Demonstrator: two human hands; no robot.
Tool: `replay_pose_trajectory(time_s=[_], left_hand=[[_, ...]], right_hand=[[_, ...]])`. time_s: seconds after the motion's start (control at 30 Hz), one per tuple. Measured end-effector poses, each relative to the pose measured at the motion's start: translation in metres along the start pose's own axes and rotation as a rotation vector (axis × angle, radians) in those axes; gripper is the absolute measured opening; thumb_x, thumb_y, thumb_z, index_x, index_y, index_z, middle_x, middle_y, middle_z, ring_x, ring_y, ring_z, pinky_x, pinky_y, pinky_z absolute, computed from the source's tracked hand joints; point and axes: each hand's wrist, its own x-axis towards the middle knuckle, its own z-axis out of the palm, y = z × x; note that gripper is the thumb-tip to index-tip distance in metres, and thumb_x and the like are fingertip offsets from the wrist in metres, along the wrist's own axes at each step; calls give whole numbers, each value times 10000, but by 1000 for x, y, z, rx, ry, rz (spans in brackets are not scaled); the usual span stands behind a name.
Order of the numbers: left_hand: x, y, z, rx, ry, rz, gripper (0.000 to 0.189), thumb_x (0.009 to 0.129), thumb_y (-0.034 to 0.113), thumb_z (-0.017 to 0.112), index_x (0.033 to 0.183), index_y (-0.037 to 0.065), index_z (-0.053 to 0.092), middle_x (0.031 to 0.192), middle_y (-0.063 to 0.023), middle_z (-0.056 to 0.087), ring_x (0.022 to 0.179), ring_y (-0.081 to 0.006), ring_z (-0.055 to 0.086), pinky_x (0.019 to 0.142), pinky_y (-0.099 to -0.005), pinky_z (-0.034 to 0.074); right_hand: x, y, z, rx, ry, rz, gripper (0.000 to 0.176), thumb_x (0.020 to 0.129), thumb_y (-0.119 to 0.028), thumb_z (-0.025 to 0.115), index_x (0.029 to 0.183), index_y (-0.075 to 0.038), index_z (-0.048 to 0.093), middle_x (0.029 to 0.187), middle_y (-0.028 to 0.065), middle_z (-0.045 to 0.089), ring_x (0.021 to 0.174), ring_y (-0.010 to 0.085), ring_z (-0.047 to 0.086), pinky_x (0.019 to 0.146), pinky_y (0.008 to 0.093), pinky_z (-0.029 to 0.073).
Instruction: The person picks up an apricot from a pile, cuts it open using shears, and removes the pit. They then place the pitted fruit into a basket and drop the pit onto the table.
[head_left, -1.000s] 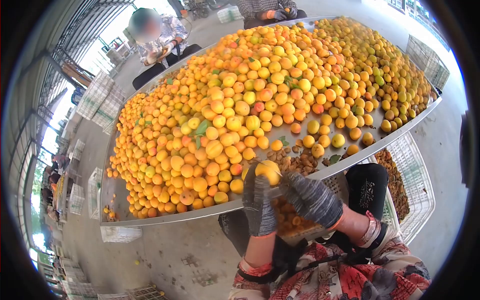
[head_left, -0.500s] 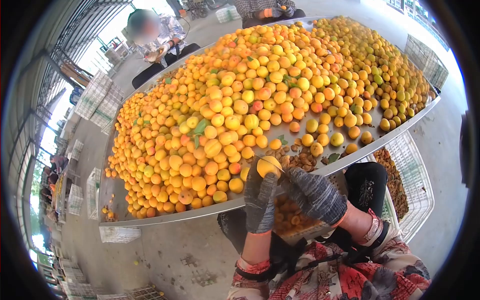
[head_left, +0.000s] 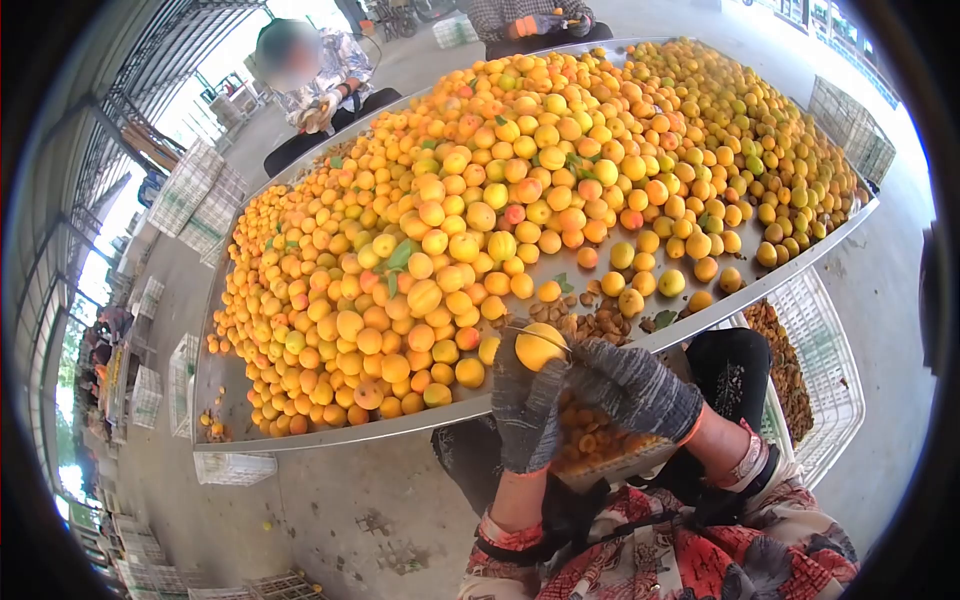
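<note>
My left hand [head_left: 526, 410], in a dark grey knitted glove, holds a yellow-orange apricot [head_left: 541, 346] between its fingers and thumb. Right beside it, my right hand [head_left: 634, 392], in a matching glove, is closed with its fingertips at the apricot's right side. A thin line, perhaps a wire or blade, crosses the fruit; what my right hand grips is too small to name. Both hands are at the near edge of a metal table [head_left: 470, 409] heaped with apricots [head_left: 425, 297]. Below them, a crate holds opened apricot pieces [head_left: 590, 440].
Brown pits [head_left: 600, 322] lie on the table near my hands. A white crate [head_left: 836, 370] with brown pieces stands at the right. Two people [head_left: 318, 75] sit at the table's far side. Stacked crates [head_left: 200, 195] stand at the left, and another crate [head_left: 850, 125] at the far right.
The apricot in my left hand has turned slightly and sits a little lower. My right hand has shifted slightly right. The far people's hands have moved a little.
</note>
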Motion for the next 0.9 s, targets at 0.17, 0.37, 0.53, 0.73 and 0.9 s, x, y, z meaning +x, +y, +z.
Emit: replay_pose_trajectory(time_s=[0.17, 0.37, 0.53, 0.73, 0.9], left_hand=[[2, 1, 1, -54, -51, 33, 444, 808, 100, 584, 1203, 8, 405, 1086, -58, 499, 958, -144, 486, 831, -259, 416], [-2, 1, -6, -211, -1, -242, 415, 799, 78, 589, 1178, -2, 440, 1106, -75, 508, 956, -155, 506, 837, -270, 419], [-1, 12, -7, 151, -114, 63, 420, 788, 102, 607, 1155, -34, 456, 1038, -91, 552, 959, -158, 512, 800, -272, 439], [-9, 15, 4, -97, -27, -76, 412, 776, 78, 615, 1149, -24, 472, 1055, -76, 550, 925, -139, 522, 798, -259, 431], [-11, 7, -4, -21, 29, -106, 379, 785, 71, 607, 1135, -15, 490, 1025, -45, 564, 897, -118, 523, 781, -233, 422]], right_hand=[[-5, 7, -7, -71, -218, -42, 557, 864, -245, 469, 1324, -10, 259, 1381, 100, 245, 1263, 197, 272, 1025, 291, 249], [-8, 1, 10, -105, 98, 58, 519, 789, -42, 533, 1279, -41, 358, 1168, 152, 495, 1049, 225, 520, 872, 299, 416], [-11, -5, 0, -130, 91, 31, 411, 753, -13, 576, 1152, -7, 479, 981, 136, 570, 888, 295, 569, 763, 350, 455], [-11, 5, 3, -202, 133, -180, 497, 716, -3, 559, 1200, -14, 446, 1111, 143, 514, 984, 288, 535, 818, 346, 443], [-11, 0, -8, -519, 18, -251, 502, 735, -31, 547, 1222, -21, 426, 1214, 153, 444, 1081, 259, 481, 894, 333, 403]])
